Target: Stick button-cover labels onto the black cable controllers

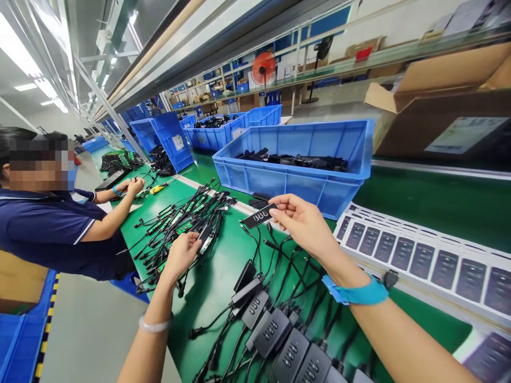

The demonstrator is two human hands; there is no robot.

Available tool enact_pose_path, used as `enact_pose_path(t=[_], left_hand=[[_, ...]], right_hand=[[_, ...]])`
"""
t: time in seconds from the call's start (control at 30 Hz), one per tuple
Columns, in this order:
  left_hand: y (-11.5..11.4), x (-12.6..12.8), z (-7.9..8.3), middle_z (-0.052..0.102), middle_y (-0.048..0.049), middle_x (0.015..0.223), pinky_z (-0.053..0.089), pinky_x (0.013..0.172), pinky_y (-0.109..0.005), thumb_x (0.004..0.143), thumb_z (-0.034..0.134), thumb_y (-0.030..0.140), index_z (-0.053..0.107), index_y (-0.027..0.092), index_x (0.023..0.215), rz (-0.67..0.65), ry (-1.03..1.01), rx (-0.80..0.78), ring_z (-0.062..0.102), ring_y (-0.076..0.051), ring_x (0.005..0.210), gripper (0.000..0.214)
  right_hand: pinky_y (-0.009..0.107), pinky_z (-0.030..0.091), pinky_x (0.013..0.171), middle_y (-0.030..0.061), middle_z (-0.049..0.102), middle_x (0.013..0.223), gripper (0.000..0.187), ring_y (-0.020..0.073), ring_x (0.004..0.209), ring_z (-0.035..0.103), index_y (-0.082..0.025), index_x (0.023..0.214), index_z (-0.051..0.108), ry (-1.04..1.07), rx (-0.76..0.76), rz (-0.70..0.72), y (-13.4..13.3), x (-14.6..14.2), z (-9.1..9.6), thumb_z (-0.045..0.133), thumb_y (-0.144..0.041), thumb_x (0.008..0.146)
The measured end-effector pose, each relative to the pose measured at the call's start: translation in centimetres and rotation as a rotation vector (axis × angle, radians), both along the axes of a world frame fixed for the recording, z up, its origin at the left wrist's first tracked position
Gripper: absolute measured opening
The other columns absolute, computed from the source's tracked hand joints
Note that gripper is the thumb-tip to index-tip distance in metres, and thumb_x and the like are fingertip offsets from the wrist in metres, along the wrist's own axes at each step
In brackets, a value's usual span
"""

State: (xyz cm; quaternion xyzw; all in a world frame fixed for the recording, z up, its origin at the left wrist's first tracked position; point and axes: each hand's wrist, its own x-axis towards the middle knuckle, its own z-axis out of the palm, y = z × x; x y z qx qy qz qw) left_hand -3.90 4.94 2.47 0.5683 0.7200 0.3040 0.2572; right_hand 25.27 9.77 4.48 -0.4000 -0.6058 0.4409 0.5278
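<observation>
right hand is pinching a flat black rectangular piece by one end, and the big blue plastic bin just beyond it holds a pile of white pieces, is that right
Not quite: the head view shows a pile of black pieces, not white ones, in the big blue plastic bin. The right hand does pinch the flat black rectangular piece by one end.

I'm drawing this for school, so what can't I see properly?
Head view: back of the flat black plastic cover, turned away in the right hand.
Head view: floor of the blue plastic bin, behind its front wall and black pieces.
Head view: marks on dark rectangular panels with white borders, too small.
Head view: lowest dark grey plastic boxes, cut off by the bottom edge.
</observation>
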Motion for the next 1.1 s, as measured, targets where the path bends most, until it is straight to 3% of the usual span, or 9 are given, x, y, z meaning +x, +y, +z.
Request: enact_pose_path(t=[0.13,0.23,0.33,0.4,0.53,0.67,0.8,0.97,1.1], left_hand=[[-0.5,1.5,1.3,0.062,-0.0057,0.089,0.053,0.059,-0.028,0.08,0.06,0.045,0.053,0.017,0.096,-0.077,-0.395,-0.037,0.065,-0.018,0.072,0.033],[-1.2,3.6,1.6,0.068,-0.0125,0.095,0.044,0.043,-0.018,0.084,0.06,0.041,0.052,0.016,0.102,-0.098,-0.852,-0.131,0.06,-0.01,0.055,0.032],[-1.6,5.5,1.2,0.07,-0.0175,0.096,0.043,0.043,-0.013,0.086,0.059,0.025,0.055,0.01,0.103,-0.044,-1.297,-0.287,0.06,-0.007,0.053,0.022],[-1.8,6.3,0.8,0.071,-0.0159,0.096,0.05,0.052,-0.014,0.085,0.059,0.018,0.058,0.009,0.105,-0.02,-1.394,-0.346,0.067,-0.011,0.065,0.023],[-2.6,7.0,0.5,0.07,-0.0129,0.101,0.057,0.075,-0.023,0.077,0.066,0.011,0.06,0.009,0.114,-0.129,-1.426,-0.357,0.069,-0.019,0.09,0.038],[-3.5,7.6,1.0,0.069,-0.007,0.094,0.053,0.058,-0.016,0.069,0.077,0.012,0.064,0.013,0.112,-0.216,-1.283,-0.307,0.068,-0.013,0.074,0.044],[-4.1,8.9,1.2,0.063,-0.0023,0.082,0.044,0.043,-0.012,0.063,0.084,0.018,0.066,0.011,0.103,-0.26,-1.112,-0.242,0.063,-0.009,0.061,0.043],[-4.5,10.1,0.8,0.065,-0.0076,0.103,0.052,0.05,-0.019,0.063,0.084,0.022,0.056,0.018,0.122,-0.217,-0.969,-0.132,0.07,-0.017,0.068,0.066],[-4.6,10.2,0.6,0.067,-0.0108,0.109,0.057,0.064,-0.024,0.061,0.085,0.021,0.061,0.015,0.119,-0.227,-0.974,-0.166,0.071,-0.018,0.073,0.063]], right_hand=[[0.025,0.042,0.05,0.0008,0.057,0.071,0.024,0.0118,0.055,0.048,-0.017,0.093,0.066,0.005,0.032,0.008,-1.0,-0.4,1.0,0.061,-0.037,0.08],[0.026,0.043,0.051,0.0009,0.059,0.073,0.023,0.0116,0.054,0.048,-0.017,0.094,0.067,0.023,0.018,0.047,-1.5,-0.7,1.3,0.061,-0.035,0.081],[0.026,0.043,0.052,0.0008,0.058,0.074,0.025,0.0119,0.057,0.049,-0.018,0.097,0.068,0.048,0.003,0.086,-1.5,-1.1,1.1,0.064,-0.035,0.079],[0.025,0.043,0.052,0.0005,0.057,0.074,0.027,0.0124,0.059,0.05,-0.018,0.095,0.067,0.084,-0.02,0.098,-1.4,-1.4,0.8,0.068,-0.036,0.075],[0.025,0.041,0.053,0.001,0.06,0.071,0.022,0.0124,0.059,0.051,-0.017,0.083,0.065,0.08,-0.041,0.118,-1.3,-1.5,0.6,0.07,-0.036,0.073],[0.026,0.042,0.055,0.0006,0.062,0.071,0.019,0.0125,0.059,0.051,-0.017,0.08,0.065,0.041,-0.014,0.131,-1.5,-1.5,0.8,0.07,-0.035,0.073],[0.025,0.041,0.051,0.0003,0.062,0.07,0.023,0.0124,0.056,0.052,-0.017,0.082,0.064,0.058,-0.082,0.189,-1.7,-2.0,0.5,0.07,-0.037,0.073],[0.026,0.045,0.057,0.0003,0.063,0.071,0.02,0.0137,0.062,0.058,-0.017,0.078,0.061,0.069,-0.102,0.24,-1.8,-2.6,-0.3,0.07,-0.034,0.072],[0.027,0.047,0.058,0.0003,0.063,0.072,0.02,0.0143,0.061,0.058,-0.017,0.08,0.061,0.034,-0.105,0.285,-1.9,-3.0,-0.8,0.07,-0.035,0.073]])
